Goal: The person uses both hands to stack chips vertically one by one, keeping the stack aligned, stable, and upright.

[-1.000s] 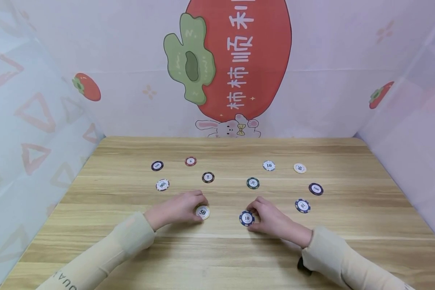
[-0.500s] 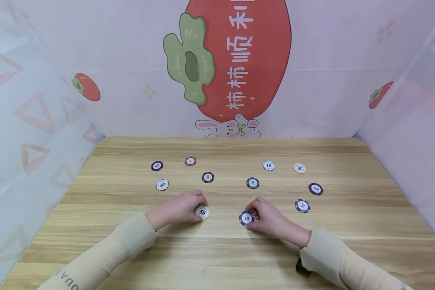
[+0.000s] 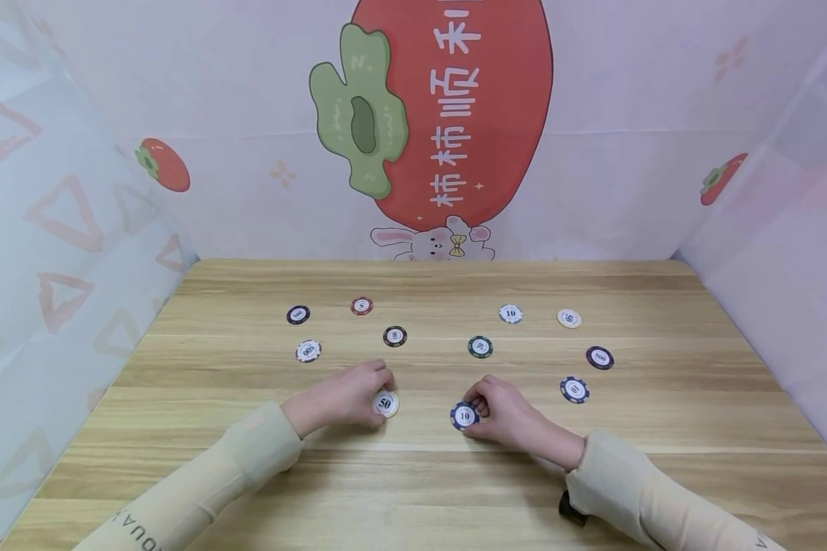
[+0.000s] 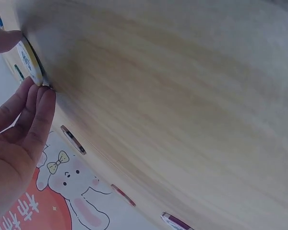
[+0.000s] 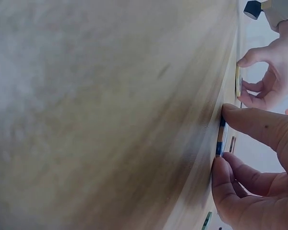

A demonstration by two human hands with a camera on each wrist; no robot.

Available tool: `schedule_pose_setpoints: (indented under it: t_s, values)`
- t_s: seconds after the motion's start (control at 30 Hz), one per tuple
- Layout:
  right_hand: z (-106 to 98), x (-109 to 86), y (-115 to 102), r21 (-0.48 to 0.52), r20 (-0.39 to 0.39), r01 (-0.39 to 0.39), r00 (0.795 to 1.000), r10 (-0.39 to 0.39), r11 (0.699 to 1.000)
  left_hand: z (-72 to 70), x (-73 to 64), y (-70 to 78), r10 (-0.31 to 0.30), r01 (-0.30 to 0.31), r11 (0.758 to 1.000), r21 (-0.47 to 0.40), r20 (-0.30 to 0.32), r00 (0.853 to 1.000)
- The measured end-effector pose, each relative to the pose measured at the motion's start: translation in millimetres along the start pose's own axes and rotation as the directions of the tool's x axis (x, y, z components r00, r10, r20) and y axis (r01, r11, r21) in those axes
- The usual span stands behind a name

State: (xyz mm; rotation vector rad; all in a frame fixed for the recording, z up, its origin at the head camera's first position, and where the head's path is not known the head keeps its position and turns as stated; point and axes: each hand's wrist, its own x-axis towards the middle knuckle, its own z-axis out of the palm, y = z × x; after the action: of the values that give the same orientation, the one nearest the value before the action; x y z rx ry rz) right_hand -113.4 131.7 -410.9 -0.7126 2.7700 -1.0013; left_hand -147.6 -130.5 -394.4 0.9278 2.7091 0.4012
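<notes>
My left hand (image 3: 348,396) pinches a cream poker chip (image 3: 386,403) marked 50 by its edges, thumb on the near side and fingers on the far side. In the left wrist view that chip (image 4: 30,62) looks slightly tilted, one edge near the wood. A blue-and-white poker chip (image 3: 465,415) marked 10 is held between thumb and fingertips of my right hand (image 3: 513,413). Seen from the right wrist, the blue chip (image 5: 222,137) lies close to the tabletop. A small gap of wood separates the two chips.
More chips lie flat on the wooden table (image 3: 413,490): a green one (image 3: 480,347), a black one (image 3: 395,336) and a red one (image 3: 361,306) farther back, a blue one (image 3: 575,389) at right. Printed cloth walls (image 3: 593,191) stand behind and at both sides.
My right hand has shifted slightly left with the blue chip, bringing it a little nearer the cream one. The left hand and its chip have hardly moved.
</notes>
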Motion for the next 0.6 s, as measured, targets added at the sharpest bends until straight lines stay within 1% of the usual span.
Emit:
schedule_pose_setpoints:
  t_s: [0.1, 0.2, 0.23, 0.3, 0.4, 0.6]
  values:
    - [0, -0.6, -1, 0.009, -0.008, 0.015, 1.0, -0.015, 1.0, 1.6, 0.4, 0.0, 0.01, -0.01, 1.0, 0.013, -0.006, 1.0]
    - [0, 0.6, -2, 0.005, 0.005, -0.007, 1.0, 0.007, 1.0, 2.4, 1.5, 0.8, 0.027, -0.026, 1.0, 0.016, -0.015, 1.0]
    - [0, 1.4, -2, 0.008, 0.017, -0.034, 0.999, 0.034, 0.999, 2.4, 1.9, 1.5, 0.031, -0.031, 0.999, 0.015, -0.018, 0.999]
    - [0, 2.0, -3, -0.002, 0.025, -0.046, 0.999, 0.046, 0.999, 2.2, 2.9, 3.4, 0.045, -0.045, 0.999, 0.014, -0.025, 0.999]
    - [0, 2.5, -4, -0.014, 0.033, -0.066, 0.997, 0.067, 0.998, 1.0, 4.5, 7.8, 0.065, -0.065, 0.998, 0.019, -0.036, 0.997]
    - [1, 3.2, -4, -0.006, 0.041, -0.085, 0.996, 0.085, 0.996, 0.0, 8.6, 18.9, 0.092, -0.091, 0.995, 0.026, -0.034, 0.995]
